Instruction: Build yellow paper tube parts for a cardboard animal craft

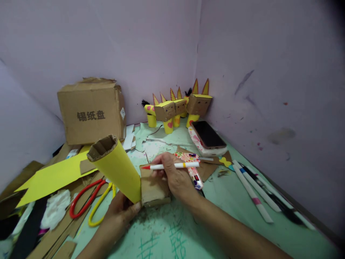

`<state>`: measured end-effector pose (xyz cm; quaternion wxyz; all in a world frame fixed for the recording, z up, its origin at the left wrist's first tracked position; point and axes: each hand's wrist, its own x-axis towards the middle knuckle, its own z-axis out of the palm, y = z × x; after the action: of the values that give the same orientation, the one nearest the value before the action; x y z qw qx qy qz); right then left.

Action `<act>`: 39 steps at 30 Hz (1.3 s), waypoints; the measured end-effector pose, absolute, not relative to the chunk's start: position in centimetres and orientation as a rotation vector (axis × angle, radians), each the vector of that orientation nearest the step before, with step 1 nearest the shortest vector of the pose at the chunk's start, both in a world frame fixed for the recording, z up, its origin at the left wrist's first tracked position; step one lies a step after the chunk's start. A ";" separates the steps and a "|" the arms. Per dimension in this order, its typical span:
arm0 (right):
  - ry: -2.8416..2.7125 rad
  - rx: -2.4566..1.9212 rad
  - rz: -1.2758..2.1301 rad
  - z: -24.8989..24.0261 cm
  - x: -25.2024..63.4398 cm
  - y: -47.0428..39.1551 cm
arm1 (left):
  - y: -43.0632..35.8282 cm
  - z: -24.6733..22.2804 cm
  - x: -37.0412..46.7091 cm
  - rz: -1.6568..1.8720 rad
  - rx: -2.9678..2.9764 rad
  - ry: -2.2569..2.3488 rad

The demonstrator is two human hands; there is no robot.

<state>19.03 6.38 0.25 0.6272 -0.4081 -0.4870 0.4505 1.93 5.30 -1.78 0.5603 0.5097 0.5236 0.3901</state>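
Over the green table (215, 219), your left hand (122, 213) grips the lower end of a tilted yellow tube (120, 172) beside a cardboard block (155, 191); your right hand (176, 176) holds a red-tipped marker (188, 164) over the block.

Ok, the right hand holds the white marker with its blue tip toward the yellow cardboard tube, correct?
No, not blue: in the head view, the right hand holds the white marker with its red tip toward the yellow cardboard tube.

The tube (120, 172) is of corrugated cardboard with matt paper outside, and the marker pen (191, 164) looks smooth plastic.
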 end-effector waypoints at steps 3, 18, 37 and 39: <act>-1.036 -0.925 1.014 0.5 20.0 6.3 | 5.4 -2.6 1.6 0.894 1.194 1.184; -1.674 -1.158 0.994 -0.5 23.1 4.3 | 6.1 -1.3 -0.3 0.970 1.143 0.944; -1.280 -1.082 0.505 0.7 24.5 4.9 | 6.7 -0.1 -1.6 1.132 0.851 0.938; -1.170 -1.122 0.438 0.7 24.9 5.2 | 6.8 -0.3 -1.4 1.140 0.774 0.957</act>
<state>24.85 5.15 0.69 0.6677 -0.4976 -0.5185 0.1942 -1.42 6.83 -0.34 0.6684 0.3432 0.4241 0.5056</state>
